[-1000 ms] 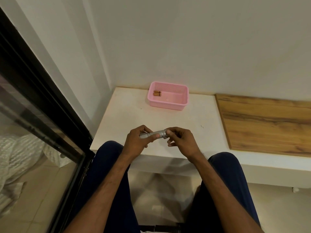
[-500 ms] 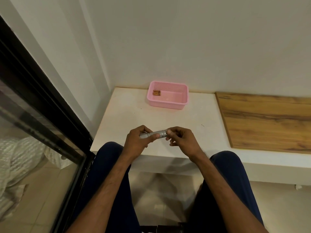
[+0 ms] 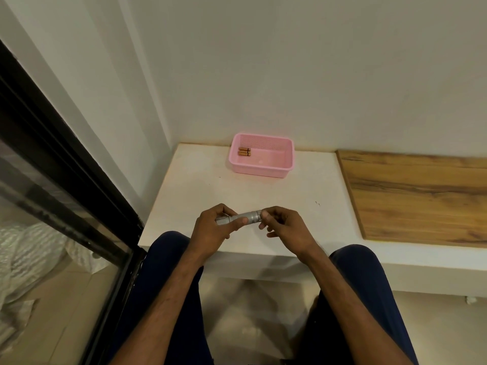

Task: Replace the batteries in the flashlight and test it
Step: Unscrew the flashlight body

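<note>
Left grip [image 3: 210,227] wrapped the silver flashlight [image 3: 241,217]; right grip [image 3: 283,225] pinched its end cap above the tabletop [image 3: 200,185], batteries [image 3: 244,152] in pink basket [image 3: 259,169].

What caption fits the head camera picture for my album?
Two hands grip a silver flashlight above a white table; batteries wait in a pink basket.

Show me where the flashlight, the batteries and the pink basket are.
flashlight [image 3: 246,217]: head view, on its silver barrel between the two hands.
batteries [image 3: 244,152]: head view, on the middle of the copper-coloured cells lying in the basket's back left corner.
pink basket [image 3: 259,171]: head view, on its near wall.
</note>
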